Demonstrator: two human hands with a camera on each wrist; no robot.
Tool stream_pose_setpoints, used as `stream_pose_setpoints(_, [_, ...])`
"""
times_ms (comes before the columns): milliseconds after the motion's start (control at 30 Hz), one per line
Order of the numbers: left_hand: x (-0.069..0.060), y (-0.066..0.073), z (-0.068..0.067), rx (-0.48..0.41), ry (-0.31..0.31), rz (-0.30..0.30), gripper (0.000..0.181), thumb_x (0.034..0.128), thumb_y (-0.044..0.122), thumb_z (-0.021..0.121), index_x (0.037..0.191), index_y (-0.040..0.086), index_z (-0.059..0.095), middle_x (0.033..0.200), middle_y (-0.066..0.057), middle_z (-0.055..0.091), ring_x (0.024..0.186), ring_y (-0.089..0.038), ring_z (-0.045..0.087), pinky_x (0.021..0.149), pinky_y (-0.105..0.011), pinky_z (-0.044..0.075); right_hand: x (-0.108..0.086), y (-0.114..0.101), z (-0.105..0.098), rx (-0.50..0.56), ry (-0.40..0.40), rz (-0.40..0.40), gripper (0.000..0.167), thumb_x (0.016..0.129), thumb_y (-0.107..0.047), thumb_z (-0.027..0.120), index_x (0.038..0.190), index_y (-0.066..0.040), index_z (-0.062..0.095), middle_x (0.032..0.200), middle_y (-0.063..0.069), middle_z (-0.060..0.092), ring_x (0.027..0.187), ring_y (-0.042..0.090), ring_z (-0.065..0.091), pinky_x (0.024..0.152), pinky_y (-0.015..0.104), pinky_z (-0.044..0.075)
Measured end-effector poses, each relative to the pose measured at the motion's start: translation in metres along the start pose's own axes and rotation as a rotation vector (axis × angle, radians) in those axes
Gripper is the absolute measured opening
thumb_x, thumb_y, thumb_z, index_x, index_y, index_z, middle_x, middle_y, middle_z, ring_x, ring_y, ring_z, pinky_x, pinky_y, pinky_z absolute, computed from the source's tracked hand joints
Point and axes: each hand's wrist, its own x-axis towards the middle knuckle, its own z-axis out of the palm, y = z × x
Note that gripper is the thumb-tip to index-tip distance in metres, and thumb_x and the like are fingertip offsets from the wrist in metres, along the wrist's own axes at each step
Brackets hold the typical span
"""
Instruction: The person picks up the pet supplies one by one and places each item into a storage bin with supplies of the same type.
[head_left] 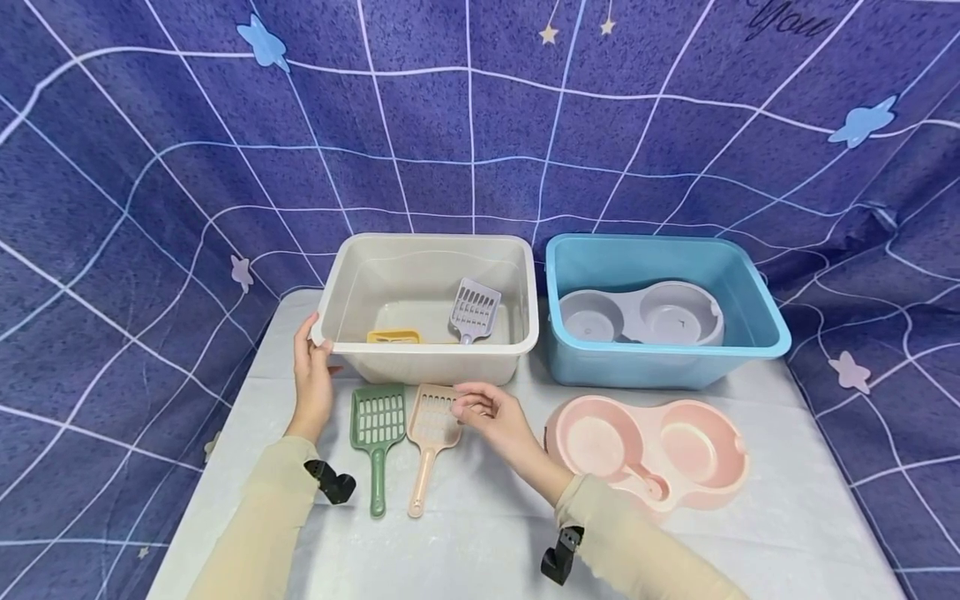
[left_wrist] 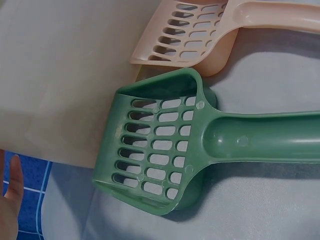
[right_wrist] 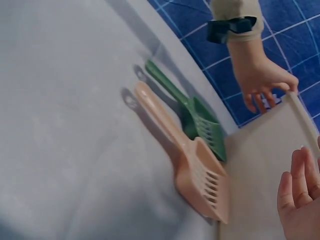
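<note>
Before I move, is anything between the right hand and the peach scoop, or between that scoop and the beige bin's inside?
Nothing visible separates the right hand from the peach scoop; the front wall of the beige bin stands between scoop and inside.

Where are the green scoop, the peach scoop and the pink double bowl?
Green scoop (left_wrist: 204, 136), left wrist view: where head meets handle.
Peach scoop (right_wrist: 185, 148), right wrist view: where handle meets head.
Pink double bowl (head_left: 650, 430), head view: the bridge between its hollows.

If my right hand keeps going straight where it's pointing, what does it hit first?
Likely the beige bin, at its front wall, though it might brush the peach scoop; depth is unclear.
</note>
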Motion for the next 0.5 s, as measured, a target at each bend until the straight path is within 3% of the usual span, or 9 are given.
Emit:
stream_pose_setpoints(267, [0.0, 0.001, 0.001, -0.006, 0.007, 0.016, 0.054, 0.102, 0.013, 0.031, 0.156, 0.015, 0.024, 0.146, -0.018, 0.04, 0.108, -0.009, 0.045, 0.089, -0.047, 0.041, -0.006, 0.02, 0.008, -0.001, -0.01, 0.055, 0.036, 0.09, -0.001, 0.069, 0.123, 0.011, 0.06, 0.101, 0.024, 0.067, 0.076, 0.002, 0.056, 0.068, 0.013, 0.045])
stream_pose_setpoints(500, [-0.001, 0.001, 0.002, -0.004, 0.01, 0.025, 0.054, 0.1023, 0.013, 0.031, 0.156, 0.013, 0.024, 0.146, -0.018, 0.041, 0.107, -0.008, 0.046, 0.088, -0.048, 0.041, -0.012, 0.034, 0.013, 0.01, -0.037, 0.083, 0.035, 0.091, 0.001, 0.067, 0.124, 0.011, 0.059, 0.101, 0.026, 0.066, 0.074, 0.004, 0.057, 0.068, 0.016, 0.047])
